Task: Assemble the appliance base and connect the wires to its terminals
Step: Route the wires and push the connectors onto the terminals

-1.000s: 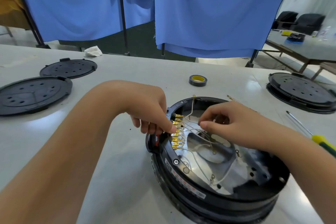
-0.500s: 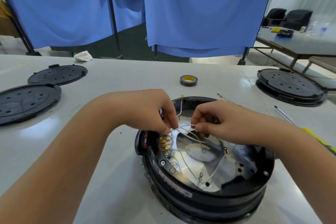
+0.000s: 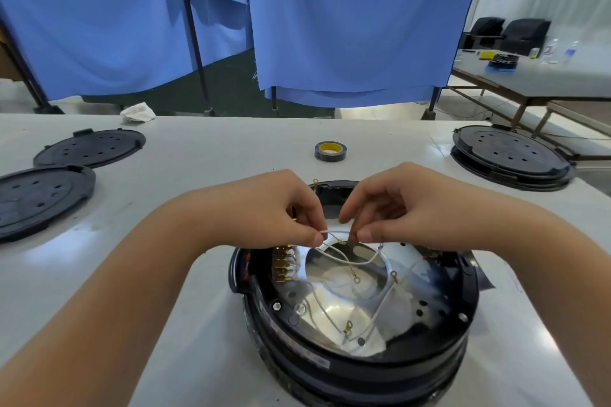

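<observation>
A round black appliance base (image 3: 357, 370) lies open side up on the white table, showing a shiny metal plate (image 3: 344, 314) inside. Several thin white wires (image 3: 350, 261) with ring lugs trail across the plate. A row of gold terminals (image 3: 282, 266) sits at the base's left inner rim. My left hand (image 3: 281, 208) and my right hand (image 3: 383, 205) hover over the far rim, each pinching the same white wire between thumb and fingers, a short span stretched between them.
Two black perforated covers (image 3: 39, 195) lie at the left. Another black base with its cover (image 3: 512, 155) stands at the right. A roll of tape (image 3: 329, 151) sits behind the hands. Blue curtains hang beyond the table; a crumpled rag (image 3: 139, 112) lies at the far edge.
Both hands have lifted from the gold terminals toward the base's far rim and drawn a white wire taut between them. The camera view has tilted, showing the base more from above.
</observation>
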A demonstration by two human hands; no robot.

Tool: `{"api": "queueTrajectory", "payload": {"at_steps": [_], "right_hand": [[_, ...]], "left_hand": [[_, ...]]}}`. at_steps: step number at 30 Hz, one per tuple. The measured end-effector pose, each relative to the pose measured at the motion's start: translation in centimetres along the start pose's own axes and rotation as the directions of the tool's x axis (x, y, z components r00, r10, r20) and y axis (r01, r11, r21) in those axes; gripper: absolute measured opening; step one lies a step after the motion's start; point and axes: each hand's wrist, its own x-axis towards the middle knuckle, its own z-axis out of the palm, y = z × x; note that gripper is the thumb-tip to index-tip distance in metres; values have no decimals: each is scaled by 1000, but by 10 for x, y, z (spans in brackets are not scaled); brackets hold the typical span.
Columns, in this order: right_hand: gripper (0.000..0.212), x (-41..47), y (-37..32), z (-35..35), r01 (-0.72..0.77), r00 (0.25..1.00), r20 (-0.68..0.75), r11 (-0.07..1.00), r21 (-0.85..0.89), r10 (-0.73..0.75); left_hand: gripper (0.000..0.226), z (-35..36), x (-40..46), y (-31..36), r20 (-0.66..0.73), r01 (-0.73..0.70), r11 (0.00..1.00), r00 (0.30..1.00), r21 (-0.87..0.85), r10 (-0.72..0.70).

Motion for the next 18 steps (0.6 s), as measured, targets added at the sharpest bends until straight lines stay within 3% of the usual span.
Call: {"api": "queueTrajectory", "payload": {"at_steps": [3, 5, 8, 12, 15, 18], "right_hand": [[21, -4, 1, -4, -36, 992, 120, 999, 4, 35], [20, -5, 4, -7, -63, 990, 122, 998, -30, 66], [14, -1, 14, -16, -109, 989, -103, 993, -50, 103], [8, 3, 40, -30, -197, 883, -448, 976, -89, 138], [5, 5, 67, -37, -301, 801, -555, 952, -53, 223], [3, 14, 93, -38, -403, 768, -560, 914, -47, 310]], "left_hand": [[6, 4, 2, 2, -12, -19, 999, 1000, -38, 18], [8, 6, 4, 1, -8, -2, 1000, 1000, -25, 2], [12, 9, 5, 1, -10, 19, 1000, 1000, 5, -19], [8, 10, 6, 0, -23, 39, 999, 999, 1, -39], [11, 11, 7, 0, -51, 42, 999, 998, -14, -42], [16, 15, 10, 1, -100, 38, 999, 994, -13, -39]]}}
